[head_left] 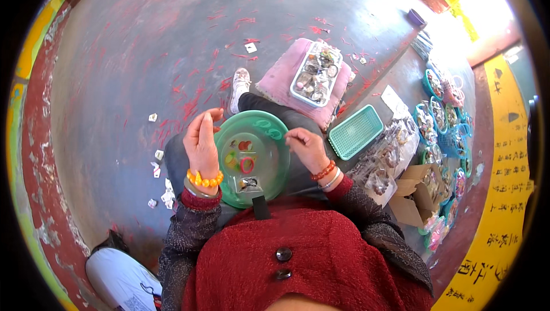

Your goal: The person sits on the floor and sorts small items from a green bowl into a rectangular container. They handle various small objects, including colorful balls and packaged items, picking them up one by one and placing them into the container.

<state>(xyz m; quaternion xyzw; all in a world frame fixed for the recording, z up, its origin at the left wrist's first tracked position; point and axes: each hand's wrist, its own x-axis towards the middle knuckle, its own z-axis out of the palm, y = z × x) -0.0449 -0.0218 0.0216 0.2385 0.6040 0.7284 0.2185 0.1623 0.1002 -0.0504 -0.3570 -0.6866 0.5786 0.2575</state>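
A green plastic basin [279,170] rests on my lap. Inside it lie a pink ring-shaped item [247,165], a small red piece [244,145], a yellow-green item [231,160] and a clear little bag [250,185] with something dark in it. My left hand [201,141] is over the basin's left rim, fingers stretched out, with nothing visible in it. At the right rim is my right hand [309,149], its fingers loosely bent and apart; I see nothing between them.
Ahead, a white tray [296,88] of small bagged items sits on a pink cushion [276,79]. To the right are an empty green basket [356,132], clear bags [381,167], an open cardboard box [408,201] and several filled baskets [454,141]. A white sack [117,274] is at lower left.
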